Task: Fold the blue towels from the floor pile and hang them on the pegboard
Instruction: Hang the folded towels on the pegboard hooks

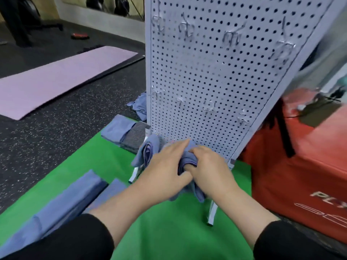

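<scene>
A white pegboard (216, 72) stands upright on metal legs, with two rows of wire hooks. Low against its bottom edge, both my hands hold a bunched blue towel (187, 162). My left hand (165, 166) lies over the towel with its fingers stretched toward the board. My right hand (210, 166) grips the cloth, fingers curled into its folds. Another blue towel (148, 152) hangs at the board's lower left corner. Folded blue towels (78, 194) lie on the green mat at the lower left. A folded stack (120, 128) sits by the board's foot.
A green mat (159, 231) covers the floor under my arms. A red padded box (300, 166) stands close on the right of the board. A pink mat (56, 79) lies on the dark speckled floor at left. A crumpled blue cloth (139, 104) lies behind the board's left edge.
</scene>
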Available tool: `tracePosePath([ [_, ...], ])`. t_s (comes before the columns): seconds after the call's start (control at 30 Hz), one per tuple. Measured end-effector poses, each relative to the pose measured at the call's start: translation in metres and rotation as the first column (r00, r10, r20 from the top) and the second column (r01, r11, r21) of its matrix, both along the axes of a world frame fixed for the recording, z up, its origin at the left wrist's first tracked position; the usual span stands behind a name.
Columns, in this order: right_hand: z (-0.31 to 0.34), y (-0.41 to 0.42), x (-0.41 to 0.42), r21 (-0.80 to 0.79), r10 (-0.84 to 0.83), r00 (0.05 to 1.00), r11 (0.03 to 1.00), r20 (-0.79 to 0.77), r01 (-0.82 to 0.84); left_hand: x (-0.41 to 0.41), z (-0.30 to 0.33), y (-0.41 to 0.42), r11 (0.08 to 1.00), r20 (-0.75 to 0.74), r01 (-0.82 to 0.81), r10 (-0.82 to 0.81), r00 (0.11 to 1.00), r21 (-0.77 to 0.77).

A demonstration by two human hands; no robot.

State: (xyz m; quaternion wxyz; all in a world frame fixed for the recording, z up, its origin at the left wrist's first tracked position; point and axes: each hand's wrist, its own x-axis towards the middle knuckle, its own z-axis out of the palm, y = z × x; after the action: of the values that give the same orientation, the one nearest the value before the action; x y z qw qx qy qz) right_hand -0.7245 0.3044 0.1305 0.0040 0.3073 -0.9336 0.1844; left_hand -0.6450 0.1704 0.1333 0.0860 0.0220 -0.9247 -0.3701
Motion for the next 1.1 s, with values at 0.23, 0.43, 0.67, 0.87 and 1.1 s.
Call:
tracePosePath([
  [0.23,0.015,0.053,-0.027,-0.021,-0.081,0.997,0.997,-0.015,0.08,-0.032,-0.007,0.055,0.994,-0.002,-0.11,0.11,0.994,-0.021],
  [0.43,0.035,0.072,-0.029,-0.098,-0.12,0.992,0.988,-0.046,0.116,-0.052,-0.004,0.079,0.966,-0.106,-0.244,0.235,0.966,-0.086],
  [0.67,0.062,0.111,-0.027,-0.27,-0.146,0.986,0.956,-0.084,0.118,-0.054,0.006,0.076,0.982,-0.2,-0.166,0.181,0.963,0.092],
  [0.87,0.088,0.137,-0.056,-0.479,-0.207,0.946,0.875,-0.251,0.065,-0.076,0.033,0.083,0.954,-0.307,-0.164,0.239,0.921,0.252],
  [1.1,0.061,0.136,-0.107,-0.576,-0.291,0.927,0.81,-0.234,0.109,-0.129,0.038,0.111,0.933,-0.167,-0.27,0.314,0.935,0.239],
])
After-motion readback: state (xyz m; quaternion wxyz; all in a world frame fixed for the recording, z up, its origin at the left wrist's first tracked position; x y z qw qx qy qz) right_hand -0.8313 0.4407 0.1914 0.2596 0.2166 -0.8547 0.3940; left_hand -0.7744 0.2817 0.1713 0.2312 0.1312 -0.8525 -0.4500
